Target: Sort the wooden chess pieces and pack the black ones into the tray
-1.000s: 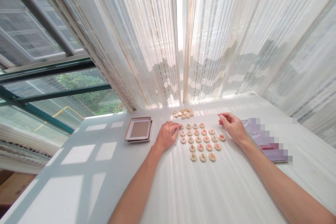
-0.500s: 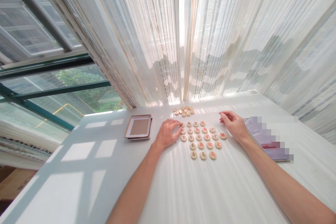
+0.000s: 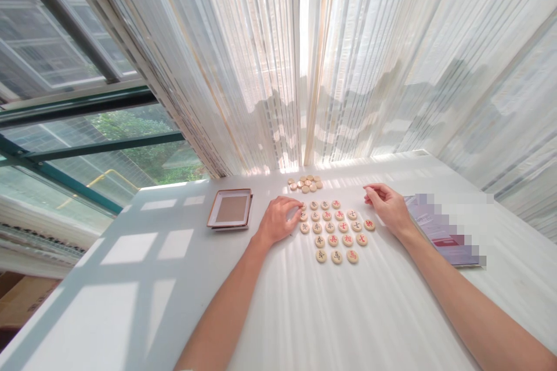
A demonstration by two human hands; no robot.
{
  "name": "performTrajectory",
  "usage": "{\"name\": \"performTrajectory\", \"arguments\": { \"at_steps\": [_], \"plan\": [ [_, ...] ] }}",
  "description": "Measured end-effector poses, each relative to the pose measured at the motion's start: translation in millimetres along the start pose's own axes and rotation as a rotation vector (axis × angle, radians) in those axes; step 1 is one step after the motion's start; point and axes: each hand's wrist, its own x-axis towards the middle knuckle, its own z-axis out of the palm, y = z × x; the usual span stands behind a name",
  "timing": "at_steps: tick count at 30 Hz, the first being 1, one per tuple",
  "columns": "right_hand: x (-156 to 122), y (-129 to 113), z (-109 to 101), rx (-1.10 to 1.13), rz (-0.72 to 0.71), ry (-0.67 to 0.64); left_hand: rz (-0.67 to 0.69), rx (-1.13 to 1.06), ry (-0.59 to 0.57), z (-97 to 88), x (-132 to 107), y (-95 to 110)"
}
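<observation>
Several round wooden chess pieces with red or dark characters lie face up in rows on the white table. My left hand rests at the left edge of the rows, fingers curled, fingertips touching the top-left piece. Right of the rows is my right hand, its fingers pinched together just above the table; whether anything sits in them is hidden. A small heap of further pieces lies behind the rows, near the curtain.
A shallow brown-rimmed square box sits left of my left hand. A printed booklet, partly blurred, lies right of my right hand. Sheer white curtains hang along the table's far edge, with a window at the left.
My left hand has slid slightly forward along the left column, fingertips now at the top-left piece. My right hand has stayed nearly still. The view has shifted a little.
</observation>
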Motion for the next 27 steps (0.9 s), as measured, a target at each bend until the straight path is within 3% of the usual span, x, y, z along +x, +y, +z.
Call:
{"name": "performTrajectory", "arguments": {
  "at_steps": [17,23,27],
  "plan": [
    [-0.3,1.1,-0.2,-0.034,-0.021,-0.027,-0.022,-0.003,0.014,1.2,-0.8,0.1],
    [0.3,1.8,1.0,-0.08,-0.029,-0.069,-0.108,0.045,0.099,6.0,21.4,-27.1],
    [-0.8,1.5,1.2,-0.1,-0.044,-0.078,-0.046,0.084,0.017,4.6,53.1,-54.3]
  ]
}}
